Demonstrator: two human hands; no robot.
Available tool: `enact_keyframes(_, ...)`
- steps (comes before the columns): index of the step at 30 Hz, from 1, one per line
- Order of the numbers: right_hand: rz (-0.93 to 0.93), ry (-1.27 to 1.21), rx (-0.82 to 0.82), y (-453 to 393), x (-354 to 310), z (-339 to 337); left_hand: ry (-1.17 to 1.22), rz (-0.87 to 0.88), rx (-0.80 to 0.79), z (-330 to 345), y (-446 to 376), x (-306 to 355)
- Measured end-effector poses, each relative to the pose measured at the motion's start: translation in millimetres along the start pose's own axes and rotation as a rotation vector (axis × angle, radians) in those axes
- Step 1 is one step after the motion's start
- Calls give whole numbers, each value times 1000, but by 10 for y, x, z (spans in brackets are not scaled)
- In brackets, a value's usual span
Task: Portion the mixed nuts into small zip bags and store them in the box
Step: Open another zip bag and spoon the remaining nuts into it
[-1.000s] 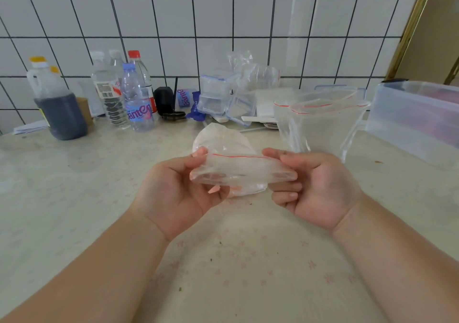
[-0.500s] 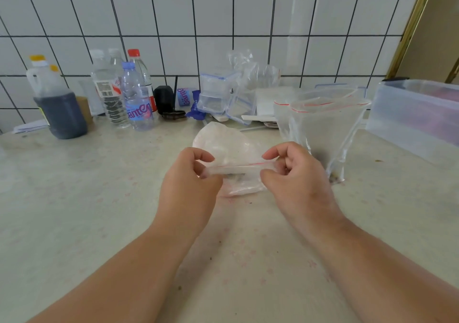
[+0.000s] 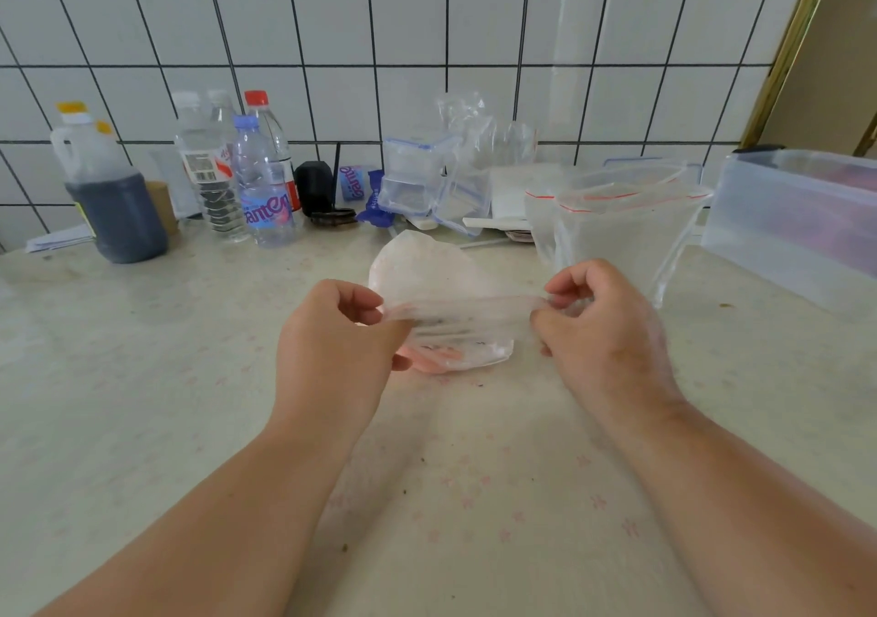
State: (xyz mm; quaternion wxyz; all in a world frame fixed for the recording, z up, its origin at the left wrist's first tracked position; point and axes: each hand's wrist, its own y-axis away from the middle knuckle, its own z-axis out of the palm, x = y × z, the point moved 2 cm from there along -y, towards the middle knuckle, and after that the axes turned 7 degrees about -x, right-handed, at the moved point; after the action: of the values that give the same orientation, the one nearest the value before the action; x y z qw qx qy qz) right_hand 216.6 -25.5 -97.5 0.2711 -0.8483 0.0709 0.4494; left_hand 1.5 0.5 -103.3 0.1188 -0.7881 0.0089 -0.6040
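Item one: my left hand (image 3: 332,336), fingers curled, pinching the left end of a small zip bag (image 3: 455,322) at its top edge. Item two: my right hand (image 3: 602,327), likewise curled, pinching the right end of the same edge. The small zip bag is stretched between the two hands, held just above the worktop (image 3: 142,379) at its middle; it is clear plastic, and I cannot tell whether anything is inside.

Item three: a pale crumpled sheet (image 3: 417,265) lying on the worktop directly behind the small zip bag.

Item four: larger zip bags (image 3: 617,232) with red seal lines, standing upright and open-mouthed, just behind my right hand.

Item five: a translucent storage box (image 3: 797,232) at the right edge of the worktop, beside the larger zip bags.

Item six, back row along the tiled wall (image 3: 427,47): a jug of dark liquid (image 3: 111,199) at far left, a cluster of water bottles (image 3: 247,175) next to it, a black object (image 3: 315,187), then small clear lidded containers (image 3: 417,180).
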Motion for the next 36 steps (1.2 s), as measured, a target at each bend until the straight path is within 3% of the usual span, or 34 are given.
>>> enact_keyframes(5, 66, -69, -31, -13, 41, 33, 247, -88, -162, 14, -31, -20)
enact_keyframes(10, 105, -104, -81, -73, 106, -9, 633, -191, -583, 85, -20, 7)
enact_keyframes(12, 144, -198, -161, -95, 108, -11, 694, -234, -674, 80, -12, 9)
enact_keyframes(18, 344, -846, -705, -82, 15, -15, 840, -425, -658, -32, -136, -55)
enact_keyframes(21, 421, -1136, -784, -70, -1, -33, 1025, -465, -711, -27, -134, -45)
enact_keyframes(24, 442, -1228, -840, -37, -41, -37, 1076, -447, -706, 6, -119, -8)
enact_keyframes(26, 393, -1167, -835, -21, -64, -9, 1012, -386, -719, 14, -97, 16)
enact_keyframes(28, 310, -1020, -722, -15, -79, 44, 845, -273, -701, 26, -70, 18)
enact_keyframes(33, 146, -503, -324, 67, -66, 108, 135, -84, -276, 68, -36, -62)
enact_keyframes(36, -6, -227, -243, 124, -63, 126, -37, -72, -131, 78, -30, -90)
